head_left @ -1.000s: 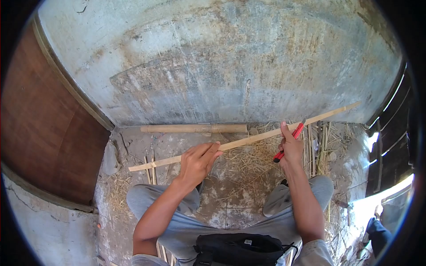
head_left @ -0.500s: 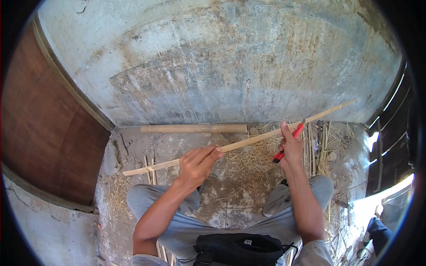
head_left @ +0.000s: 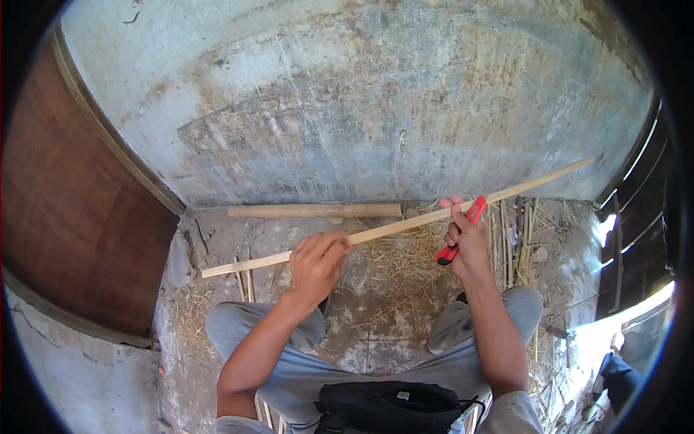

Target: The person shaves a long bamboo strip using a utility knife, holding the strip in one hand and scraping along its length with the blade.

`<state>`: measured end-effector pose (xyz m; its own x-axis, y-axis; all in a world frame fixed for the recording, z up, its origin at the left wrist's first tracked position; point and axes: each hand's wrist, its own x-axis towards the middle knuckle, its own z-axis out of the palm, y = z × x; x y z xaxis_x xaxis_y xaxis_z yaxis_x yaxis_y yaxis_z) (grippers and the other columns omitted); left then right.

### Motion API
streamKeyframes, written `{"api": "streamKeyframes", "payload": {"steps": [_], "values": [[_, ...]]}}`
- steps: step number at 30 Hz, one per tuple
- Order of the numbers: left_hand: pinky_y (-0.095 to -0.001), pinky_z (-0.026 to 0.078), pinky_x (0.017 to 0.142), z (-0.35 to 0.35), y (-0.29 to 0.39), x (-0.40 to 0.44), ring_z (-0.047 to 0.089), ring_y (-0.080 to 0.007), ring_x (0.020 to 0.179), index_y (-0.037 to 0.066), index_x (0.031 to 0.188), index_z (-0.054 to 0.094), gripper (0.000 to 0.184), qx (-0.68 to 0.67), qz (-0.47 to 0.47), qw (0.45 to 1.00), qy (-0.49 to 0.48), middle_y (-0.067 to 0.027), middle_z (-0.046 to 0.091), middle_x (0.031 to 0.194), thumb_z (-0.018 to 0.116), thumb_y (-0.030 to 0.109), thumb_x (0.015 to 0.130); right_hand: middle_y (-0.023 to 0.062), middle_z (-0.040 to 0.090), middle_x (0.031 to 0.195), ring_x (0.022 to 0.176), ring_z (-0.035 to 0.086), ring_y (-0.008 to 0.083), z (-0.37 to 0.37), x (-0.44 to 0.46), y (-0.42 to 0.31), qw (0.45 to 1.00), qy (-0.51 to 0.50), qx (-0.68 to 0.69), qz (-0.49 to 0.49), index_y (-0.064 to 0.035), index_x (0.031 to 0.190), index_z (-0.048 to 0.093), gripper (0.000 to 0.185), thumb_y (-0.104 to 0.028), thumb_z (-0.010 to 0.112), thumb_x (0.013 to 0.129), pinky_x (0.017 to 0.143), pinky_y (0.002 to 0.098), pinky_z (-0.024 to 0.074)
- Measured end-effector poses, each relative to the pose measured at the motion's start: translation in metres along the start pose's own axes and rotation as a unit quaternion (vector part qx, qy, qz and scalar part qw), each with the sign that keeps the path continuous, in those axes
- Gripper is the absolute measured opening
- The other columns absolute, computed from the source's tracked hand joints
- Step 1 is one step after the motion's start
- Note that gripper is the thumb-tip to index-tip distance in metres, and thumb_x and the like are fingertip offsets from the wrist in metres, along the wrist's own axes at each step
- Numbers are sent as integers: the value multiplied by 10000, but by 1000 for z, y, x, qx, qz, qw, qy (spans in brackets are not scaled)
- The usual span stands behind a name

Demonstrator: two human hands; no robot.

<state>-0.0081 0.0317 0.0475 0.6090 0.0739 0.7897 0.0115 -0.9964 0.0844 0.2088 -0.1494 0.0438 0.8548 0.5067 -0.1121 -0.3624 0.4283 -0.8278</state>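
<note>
Bamboo strip (head_left: 397, 228): long, thin, pale, held slantwise on the person's side of the bamboo pole (head_left: 289, 211), its right end reaching well past the pole's right end, in front of the wall (head_left: 325, 108). Left hand (head_left: 316, 266), just on the near side of the pole, was closed around the strip, left of its middle. Right hand (head_left: 470, 242), beyond the pole's right end, grasped the red utility knife (head_left: 447, 254) and had its fingers at the strip too; how firmly they pressed on it, couldn't tell. Knife lay across the strip there; blade contact not clear.

Handling, judged: strip looked light, springy along its length, firmer across its width. Slight bow showed, so the long free ends would likely whip or sag if held at one spot only. Edges possibly sharp or splintery; surface looked smooth, might slide in a loose pinch. Thin tip past the pole's right end looked easiest to snap. Best hold: flat faces, two spots well apart, fingers off the edges and clear of the blade. Knife: compact, best held by its body.

Straw-like shavings (head_left: 405, 271) lay nearer the person than the pole; thin sticks (head_left: 504, 249) stood to its right.
</note>
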Motion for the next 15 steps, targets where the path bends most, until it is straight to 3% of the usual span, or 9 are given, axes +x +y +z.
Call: {"api": "streamKeyframes", "payload": {"steps": [6, 9, 11, 15], "values": [[-364, 517, 636, -3, 6, 7, 662, -273, 786, 44, 937, 669, 246, -37, -71, 997, -7, -74, 683, 952, 779, 57, 717, 127, 659, 1189, 510, 393, 31, 2, 1, -2, 999, -34, 20, -36, -25, 1269, 514, 308, -142, 571, 989, 473, 210, 367], [-356, 537, 616, -4, 6, 8, 677, -279, 731, 35, 998, 679, 308, -64, -74, 995, -18, -110, 700, 934, 814, 92, 727, 129, 660, 1184, 512, 396, 30, 2, 1, -2, 998, -34, 23, -41, -18, 1274, 508, 318, -141, 572, 989, 473, 209, 366], [-380, 530, 617, -4, 8, 5, 663, -301, 713, 22, 1001, 676, 285, -83, -141, 985, -64, -117, 695, 900, 791, 134, 765, 130, 661, 1182, 512, 397, 30, 2, 0, -2, 998, -32, 23, -40, -16, 1277, 505, 322, -141, 572, 988, 473, 209, 366], [-363, 511, 557, -2, 7, 3, 649, -286, 629, 20, 1011, 699, 275, -93, -168, 979, -74, -125, 695, 844, 789, 139, 779, 130, 664, 1178, 510, 397, 31, 2, -1, -2, 998, -33, 17, -41, -18, 1279, 506, 323, -146, 571, 990, 470, 210, 366]]}}
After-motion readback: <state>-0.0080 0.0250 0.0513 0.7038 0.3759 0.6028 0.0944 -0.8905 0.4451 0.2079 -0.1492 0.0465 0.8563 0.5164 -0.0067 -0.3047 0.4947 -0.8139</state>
